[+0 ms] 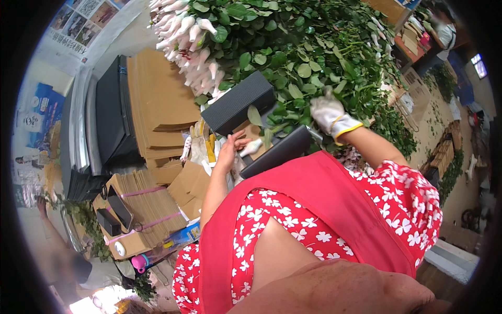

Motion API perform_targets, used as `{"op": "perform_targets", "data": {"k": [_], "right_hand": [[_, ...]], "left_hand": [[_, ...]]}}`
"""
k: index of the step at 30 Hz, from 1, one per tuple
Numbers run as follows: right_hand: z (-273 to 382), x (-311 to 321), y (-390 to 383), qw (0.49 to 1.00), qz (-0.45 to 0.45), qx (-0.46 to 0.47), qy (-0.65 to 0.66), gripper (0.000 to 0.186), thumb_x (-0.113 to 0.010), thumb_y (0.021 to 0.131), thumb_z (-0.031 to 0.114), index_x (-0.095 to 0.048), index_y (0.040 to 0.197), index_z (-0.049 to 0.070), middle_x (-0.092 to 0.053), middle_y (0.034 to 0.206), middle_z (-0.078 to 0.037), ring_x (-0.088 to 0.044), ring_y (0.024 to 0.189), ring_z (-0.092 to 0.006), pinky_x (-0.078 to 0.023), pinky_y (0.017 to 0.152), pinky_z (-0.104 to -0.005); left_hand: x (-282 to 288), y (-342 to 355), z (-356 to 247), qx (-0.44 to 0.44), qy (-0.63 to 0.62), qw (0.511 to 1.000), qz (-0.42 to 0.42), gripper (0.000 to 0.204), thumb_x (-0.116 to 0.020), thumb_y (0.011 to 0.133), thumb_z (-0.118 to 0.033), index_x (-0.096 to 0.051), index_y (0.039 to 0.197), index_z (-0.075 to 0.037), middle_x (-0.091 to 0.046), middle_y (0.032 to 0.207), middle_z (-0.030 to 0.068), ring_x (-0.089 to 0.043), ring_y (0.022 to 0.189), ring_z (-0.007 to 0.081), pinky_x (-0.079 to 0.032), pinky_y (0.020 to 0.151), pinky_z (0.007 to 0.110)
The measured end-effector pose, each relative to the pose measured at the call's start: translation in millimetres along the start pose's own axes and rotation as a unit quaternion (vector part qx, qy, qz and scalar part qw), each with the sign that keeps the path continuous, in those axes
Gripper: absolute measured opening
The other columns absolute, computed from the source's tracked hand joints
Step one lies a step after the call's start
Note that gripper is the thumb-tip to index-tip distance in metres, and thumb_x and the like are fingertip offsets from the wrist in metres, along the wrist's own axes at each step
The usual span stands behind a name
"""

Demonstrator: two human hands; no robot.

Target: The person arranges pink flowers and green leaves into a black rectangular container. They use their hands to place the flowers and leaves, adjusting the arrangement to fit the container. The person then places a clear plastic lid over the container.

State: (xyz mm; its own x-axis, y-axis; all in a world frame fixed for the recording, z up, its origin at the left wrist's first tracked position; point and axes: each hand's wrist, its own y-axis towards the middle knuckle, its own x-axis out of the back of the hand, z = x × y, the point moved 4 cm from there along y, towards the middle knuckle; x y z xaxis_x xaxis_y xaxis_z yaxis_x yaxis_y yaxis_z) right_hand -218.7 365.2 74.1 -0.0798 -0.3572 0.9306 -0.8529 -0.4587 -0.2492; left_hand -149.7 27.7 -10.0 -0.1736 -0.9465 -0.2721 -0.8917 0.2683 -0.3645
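My bare left hand (pixel 231 148) has its fingers apart beside a pale sleeved rose bud (pixel 251 147), which lies on brown card (pixel 244 128) between a black ridged board (pixel 238 102) and a long dark piece (pixel 276 152) nearest my body. My right hand (pixel 331 117), in a white glove with a yellow cuff, reaches into leafy stems (pixel 298 73) with its fingers curled; what they hold is hidden by leaves. Many white-sleeved buds (pixel 191 31) stick out of the pile's left side. Spare gloves (pixel 201 144) lie left of the black board.
Stacked cardboard (pixel 157 94), dark sheets (pixel 110 112) and banded card bundles (pixel 141 209) stand at left, with a pink object (pixel 140 263) below. A co-worker (pixel 78 267) is at lower left, another person (pixel 443 36) at upper right beside a bench. Leaf litter (pixel 449 172) lies on the floor at right.
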Motion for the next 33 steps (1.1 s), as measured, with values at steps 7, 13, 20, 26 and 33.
{"op": "perform_targets", "data": {"k": [7, 13, 20, 26, 33], "right_hand": [[-27, 64, -10, 0.982, -0.124, 0.013, 0.142, 0.029, -0.061, 0.08, 0.016, -0.063, 0.109, 0.012, -0.066, 0.098, -0.013, -0.066, 0.092, -0.0305, -0.052, 0.083, -0.0454], [10, 13, -7, 0.96, 0.208, 0.081, 0.169, 0.036, -0.062, 0.082, 0.023, -0.066, 0.116, 0.011, -0.067, 0.115, -0.015, -0.065, 0.106, -0.0327, -0.054, 0.087, -0.0414], [-64, 228, 117, 0.87, -0.373, 0.17, 0.274, 0.02, -0.055, 0.089, 0.014, -0.064, 0.106, 0.008, -0.065, 0.08, -0.015, -0.063, 0.072, -0.0322, -0.054, 0.067, -0.0369], [-153, 302, 338, 0.937, -0.311, -0.058, 0.147, 0.028, -0.05, 0.096, 0.016, -0.061, 0.121, 0.011, -0.067, 0.104, -0.021, -0.066, 0.091, -0.0359, -0.054, 0.078, -0.0439], [-112, 296, 311, 0.937, -0.31, -0.057, 0.153, 0.028, -0.051, 0.092, 0.012, -0.065, 0.115, 0.013, -0.065, 0.119, -0.017, -0.065, 0.104, -0.037, -0.054, 0.087, -0.0454]], "left_hand": [[-21, -25, 4, -0.198, 0.46, 0.862, 0.081, 0.038, -0.073, 0.084, -0.02, -0.068, 0.12, -0.01, -0.068, 0.112, 0.012, -0.057, 0.112, 0.0289, -0.045, 0.099, 0.039], [-22, -26, 6, -0.229, 0.395, 0.886, 0.078, 0.038, -0.076, 0.079, -0.015, -0.069, 0.115, -0.01, -0.069, 0.112, 0.008, -0.059, 0.111, 0.0281, -0.044, 0.1, 0.038], [-3, -29, 38, -0.215, 0.37, 0.896, 0.122, 0.037, -0.073, 0.079, -0.029, -0.07, 0.113, -0.015, -0.066, 0.117, 0.0061, -0.053, 0.122, 0.0259, -0.033, 0.107, 0.042], [-1, -18, 61, -0.284, 0.33, 0.892, 0.123, 0.032, -0.07, 0.079, -0.021, -0.07, 0.109, -0.011, -0.067, 0.114, 0.0069, -0.056, 0.119, 0.0282, -0.039, 0.103, 0.042], [16, -28, 80, -0.264, 0.306, 0.908, 0.114, 0.029, -0.071, 0.078, -0.016, -0.071, 0.106, -0.009, -0.068, 0.112, 0.0076, -0.056, 0.119, 0.0286, -0.042, 0.101, 0.041]]}}
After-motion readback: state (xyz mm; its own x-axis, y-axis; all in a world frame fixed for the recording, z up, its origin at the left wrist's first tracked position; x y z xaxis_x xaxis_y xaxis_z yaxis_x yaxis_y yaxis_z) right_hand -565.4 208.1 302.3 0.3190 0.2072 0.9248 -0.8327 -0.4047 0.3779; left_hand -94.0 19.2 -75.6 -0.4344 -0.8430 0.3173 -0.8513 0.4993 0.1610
